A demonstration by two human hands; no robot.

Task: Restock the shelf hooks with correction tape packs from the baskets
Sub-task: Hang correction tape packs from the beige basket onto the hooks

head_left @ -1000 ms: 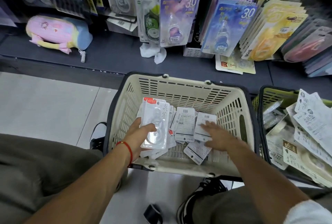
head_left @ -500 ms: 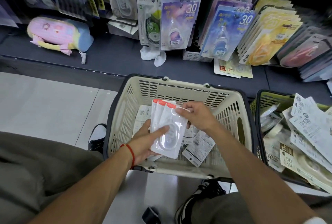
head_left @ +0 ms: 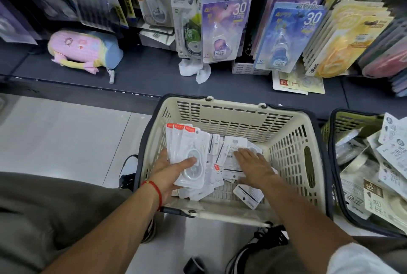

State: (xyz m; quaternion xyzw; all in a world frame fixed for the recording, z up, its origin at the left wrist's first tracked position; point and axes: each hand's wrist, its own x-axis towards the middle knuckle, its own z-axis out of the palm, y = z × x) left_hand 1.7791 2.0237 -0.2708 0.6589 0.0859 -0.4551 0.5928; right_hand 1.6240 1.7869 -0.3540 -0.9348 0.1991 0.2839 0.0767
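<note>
Gathering step: the left hand grips a fanned stack of clear, red-tabbed correction tape packs inside the cream slotted plastic basket, the right hand lies flat-fingered on loose packs, likely pinching one next.

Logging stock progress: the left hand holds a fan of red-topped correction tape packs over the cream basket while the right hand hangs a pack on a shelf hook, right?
Not quite. The head view shows the right hand lying flat on loose packs inside the cream basket, not at a hook. The left hand holds the red-topped packs.
</note>
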